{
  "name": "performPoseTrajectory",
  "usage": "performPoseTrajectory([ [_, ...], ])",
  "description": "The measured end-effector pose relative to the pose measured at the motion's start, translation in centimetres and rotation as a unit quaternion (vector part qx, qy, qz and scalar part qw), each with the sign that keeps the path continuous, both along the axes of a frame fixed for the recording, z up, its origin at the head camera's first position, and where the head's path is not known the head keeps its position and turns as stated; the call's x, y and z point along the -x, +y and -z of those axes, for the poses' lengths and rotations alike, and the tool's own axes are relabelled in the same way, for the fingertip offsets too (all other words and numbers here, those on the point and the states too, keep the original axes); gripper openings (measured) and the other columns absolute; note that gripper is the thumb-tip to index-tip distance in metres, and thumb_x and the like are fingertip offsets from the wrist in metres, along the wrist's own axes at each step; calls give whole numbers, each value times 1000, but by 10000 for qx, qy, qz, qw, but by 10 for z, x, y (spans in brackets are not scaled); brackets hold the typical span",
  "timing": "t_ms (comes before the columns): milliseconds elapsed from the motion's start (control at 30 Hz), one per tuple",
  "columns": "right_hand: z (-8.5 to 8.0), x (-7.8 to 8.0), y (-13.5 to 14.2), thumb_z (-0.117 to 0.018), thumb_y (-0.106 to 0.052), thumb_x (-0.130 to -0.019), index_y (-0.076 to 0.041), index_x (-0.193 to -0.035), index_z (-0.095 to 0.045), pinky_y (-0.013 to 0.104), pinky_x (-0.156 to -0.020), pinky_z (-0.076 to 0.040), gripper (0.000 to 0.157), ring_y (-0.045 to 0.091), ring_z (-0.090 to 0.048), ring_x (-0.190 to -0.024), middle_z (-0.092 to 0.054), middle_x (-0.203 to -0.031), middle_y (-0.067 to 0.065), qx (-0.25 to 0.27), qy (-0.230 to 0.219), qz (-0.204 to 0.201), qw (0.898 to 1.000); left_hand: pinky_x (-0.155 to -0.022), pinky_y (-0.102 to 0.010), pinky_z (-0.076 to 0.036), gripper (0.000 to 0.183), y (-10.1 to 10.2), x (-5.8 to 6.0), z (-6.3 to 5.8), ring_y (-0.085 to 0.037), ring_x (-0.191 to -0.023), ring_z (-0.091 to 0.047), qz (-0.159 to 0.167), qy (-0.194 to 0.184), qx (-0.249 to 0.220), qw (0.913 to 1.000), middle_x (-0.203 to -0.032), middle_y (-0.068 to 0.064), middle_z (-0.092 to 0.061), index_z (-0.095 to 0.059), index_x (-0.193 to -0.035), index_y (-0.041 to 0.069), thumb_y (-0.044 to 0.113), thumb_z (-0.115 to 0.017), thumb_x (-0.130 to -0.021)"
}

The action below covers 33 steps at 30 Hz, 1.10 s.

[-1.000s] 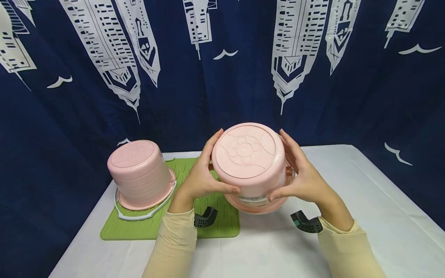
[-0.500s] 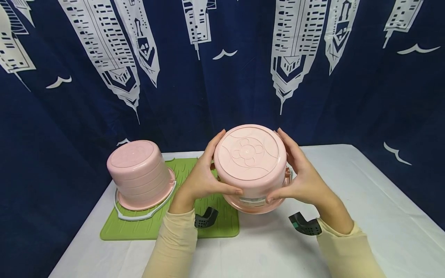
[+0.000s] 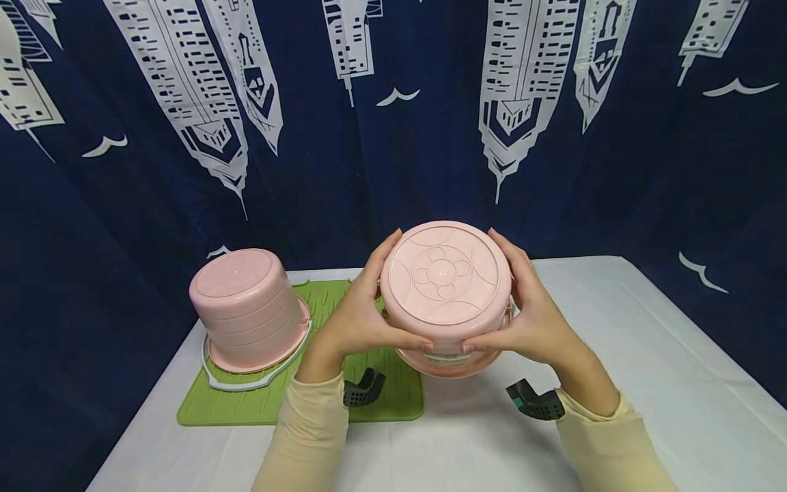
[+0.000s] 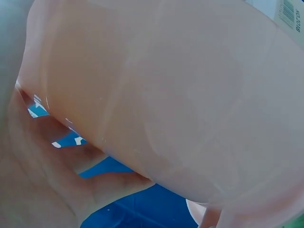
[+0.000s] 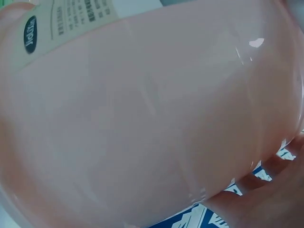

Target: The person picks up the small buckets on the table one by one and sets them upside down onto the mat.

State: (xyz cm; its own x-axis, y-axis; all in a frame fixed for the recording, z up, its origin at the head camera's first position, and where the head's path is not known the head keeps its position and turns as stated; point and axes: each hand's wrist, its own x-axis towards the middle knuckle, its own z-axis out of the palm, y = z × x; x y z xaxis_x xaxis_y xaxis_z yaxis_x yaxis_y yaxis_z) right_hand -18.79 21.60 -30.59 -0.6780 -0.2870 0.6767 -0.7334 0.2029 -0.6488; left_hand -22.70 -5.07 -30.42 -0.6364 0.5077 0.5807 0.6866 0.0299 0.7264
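A pink plastic bucket (image 3: pixel 444 273) is held upside down between both hands in the head view, its flower-embossed base turned up toward me and its wide rim below. My left hand (image 3: pixel 363 314) grips the left side, thumb across the near wall and fingers round the far side. On the opposite side my right hand (image 3: pixel 531 311) grips it in the same way, the two thumbs close together. Both wrist views are filled by the bucket's smooth wall (image 4: pixel 166 104), and a printed label (image 5: pixel 71 23) shows at the edge in the right wrist view.
A second pink bucket (image 3: pixel 246 311) stands upside down at the left on a green drying mat (image 3: pixel 375 403), its pale grey handle (image 3: pixel 242 386) lying around the rim. A white cloth (image 3: pixel 467 451) covers the table. Behind hangs a dark blue curtain (image 3: pixel 406 157).
The held bucket has turned slightly and shifted a little right, so its base faces me more squarely. My right hand has moved slightly left, bringing the thumbs closer.
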Motion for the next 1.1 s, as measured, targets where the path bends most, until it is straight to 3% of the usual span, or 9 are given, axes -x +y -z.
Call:
performPoseTrajectory([
  [233,-2,-3,-4,-98,12,-43,-10,-161,-21,26,-112,-32,143,26,-37,-139,-33,-156,15,176,67,-104,9998,-117,-41,-28,146,-2,-3,-3,-16,-143,-36,-38,212,-137,9997,-162,10,-28,-15,-162,28,4,-102,-48],
  [367,-3,-3,-7,-96,16,-41,-8,-160,-22,28,-112,-34,142,28,-37,-140,-32,-158,15,419,191,-115,9989,-113,-43,-34,143,-2,-6,-7,-19,-140,-39,-38,310,-286,9991,-162,6,-29,-15,-162,22,1,-101,-50],
  [633,-1,-2,-11,-95,16,-47,-1,-159,-20,24,-106,-40,136,25,-43,-135,-32,-156,21,963,189,-71,9951,-109,-43,-40,128,-3,-11,-17,-17,-135,-44,-689,596,-450,9948,-154,4,-40,-30,-158,19,7,-102,-52],
  [767,0,-1,-11,-97,10,-49,-2,-159,-21,25,-108,-38,135,25,-40,-137,-31,-158,20,1025,125,-156,9945,-104,-43,-45,124,-6,-11,-19,-18,-129,-49,-591,469,-494,9959,-147,4,-49,-36,-156,21,5,-101,-52],
  [967,-3,1,-5,-102,-10,-52,-1,-157,-25,30,-114,-31,131,30,-33,-141,-32,-158,19,1201,121,-504,9914,-104,-43,-45,124,-10,-12,-20,-18,-130,-49,-331,303,-569,9974,-147,4,-49,-36,-157,26,-1,-99,-53],
  [1100,-2,1,-2,-101,-6,-52,-2,-159,-19,28,-113,-31,135,29,-33,-142,-29,-159,19,1162,-98,-716,9906,-107,-44,-43,122,-11,-13,-19,-19,-131,-48,-196,263,-478,9983,-147,3,-49,-34,-158,25,2,-98,-56],
])
